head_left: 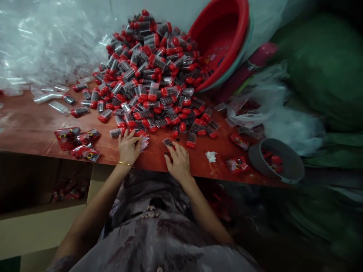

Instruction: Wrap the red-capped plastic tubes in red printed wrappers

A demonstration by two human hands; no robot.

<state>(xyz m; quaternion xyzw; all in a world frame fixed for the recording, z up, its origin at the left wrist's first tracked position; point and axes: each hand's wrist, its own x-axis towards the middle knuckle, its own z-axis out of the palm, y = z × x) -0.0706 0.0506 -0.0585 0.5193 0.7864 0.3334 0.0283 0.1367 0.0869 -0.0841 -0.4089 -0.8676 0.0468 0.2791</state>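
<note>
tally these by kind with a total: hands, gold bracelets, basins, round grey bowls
Hands: 2 (left hand, right hand)
Gold bracelet: 1
Basins: 2 (red basin, pale teal basin)
Round grey bowl: 1
Total: 6

Just behind the left hand (129, 148), a slim gold-coloured bangle (125, 164) circles the wrist, and both forearms are uncovered. The torso wears a loose, faintly shiny grey-mauve garment (159, 241), patterned with darker, purplish, blotchy shapes (possibly leaves or petals, though the dim light blurs them). Toward its far end, in the middle, sits a cluster of small pale pinkish ornaments (151, 212), with a round button (160, 269) at the near edge.
</note>
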